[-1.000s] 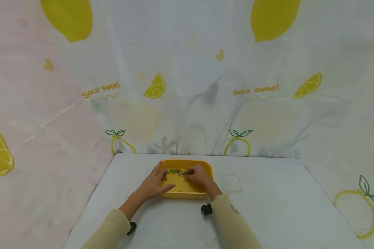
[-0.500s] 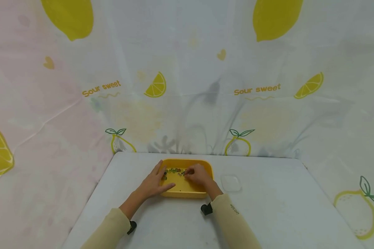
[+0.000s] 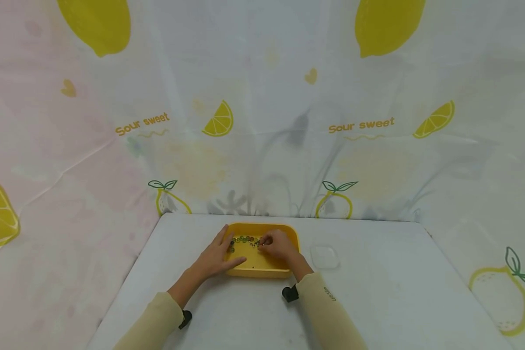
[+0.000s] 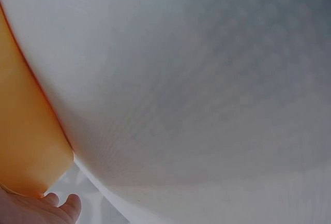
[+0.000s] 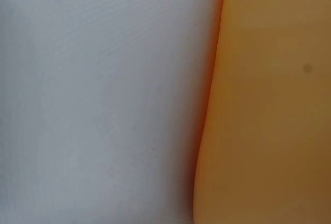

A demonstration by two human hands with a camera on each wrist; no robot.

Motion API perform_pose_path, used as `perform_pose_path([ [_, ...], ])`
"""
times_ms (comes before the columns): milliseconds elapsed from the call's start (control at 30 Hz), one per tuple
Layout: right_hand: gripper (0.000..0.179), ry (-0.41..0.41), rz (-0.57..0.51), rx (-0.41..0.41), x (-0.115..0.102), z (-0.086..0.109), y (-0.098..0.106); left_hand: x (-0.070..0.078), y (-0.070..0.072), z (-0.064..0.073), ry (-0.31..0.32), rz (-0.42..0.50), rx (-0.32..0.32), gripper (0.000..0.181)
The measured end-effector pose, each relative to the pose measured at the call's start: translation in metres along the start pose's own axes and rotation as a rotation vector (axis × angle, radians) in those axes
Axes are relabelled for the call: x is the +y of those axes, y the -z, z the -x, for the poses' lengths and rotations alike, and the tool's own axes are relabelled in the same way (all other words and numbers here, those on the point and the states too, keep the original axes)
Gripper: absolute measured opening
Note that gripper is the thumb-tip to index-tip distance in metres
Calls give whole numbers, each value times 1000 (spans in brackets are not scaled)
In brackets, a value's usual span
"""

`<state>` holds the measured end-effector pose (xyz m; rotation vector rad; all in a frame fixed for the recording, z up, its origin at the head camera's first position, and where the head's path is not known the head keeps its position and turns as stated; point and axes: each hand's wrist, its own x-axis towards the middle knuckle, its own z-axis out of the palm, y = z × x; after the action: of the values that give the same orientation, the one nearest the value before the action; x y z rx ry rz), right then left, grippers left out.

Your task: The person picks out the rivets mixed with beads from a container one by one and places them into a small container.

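Observation:
A yellow plastic tray [image 3: 260, 274] stands on the white table in the head view. Several greenish glass marbles [image 3: 245, 239] line its back and left side, and small shiny pieces [image 3: 253, 245] lie near its middle. My left hand [image 3: 212, 260] rests at the tray's left rim, fingers stretched along it and thumb reaching over the inside. Inside the tray, my right hand [image 3: 279, 245] has its fingers bent down beside the shiny pieces; I cannot tell what sits between its fingertips. The left wrist view catches a few left fingers [image 4: 44, 209] by the tray wall [image 4: 26, 115].
Right of the tray lies a clear, rounded-square plastic piece [image 3: 325, 256] on the white table [image 3: 389, 287]. A lemon-print cloth [image 3: 267, 160] hangs behind the table and along its sides. The right wrist view holds mostly table and tray wall [image 5: 269, 110].
Both hands stay almost where they were, the left at the rim and the right over the small pieces. Only a slight shift of the whole head view shows.

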<state>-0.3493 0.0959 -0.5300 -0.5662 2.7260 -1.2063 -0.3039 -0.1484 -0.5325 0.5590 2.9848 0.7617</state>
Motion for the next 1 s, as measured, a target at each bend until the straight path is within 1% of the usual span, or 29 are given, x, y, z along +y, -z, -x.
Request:
perform_pose_path([
  [167, 8, -13, -53, -14, -1, 1, 1, 1, 2, 0, 0, 12, -1, 101],
  [233, 8, -3, -65, -20, -2, 2, 2, 1, 2, 0, 1, 11, -5, 103],
  [400, 6, 22, -60, -6, -3, 3, 1, -1, 0, -1, -9, -6, -9, 105],
  [600, 8, 77, -32, 20, -7, 5, -2, -2, 1, 2, 4, -8, -6, 107],
  [667, 9, 73, -34, 36, -9, 6, -2, -3, 2, 3, 3, -12, -2, 106],
  [767, 8, 59, -37, 59, -13, 6, 1, -2, 2, 3, 0, -6, -2, 105],
  [867, 8, 56, -39, 61, -15, 7, 5, 1, 2, 3, 3, 15, -9, 104],
  [1000, 9, 86, -28, 52, -19, 10, 14, 2, 1, 1, 13, 13, -16, 104],
])
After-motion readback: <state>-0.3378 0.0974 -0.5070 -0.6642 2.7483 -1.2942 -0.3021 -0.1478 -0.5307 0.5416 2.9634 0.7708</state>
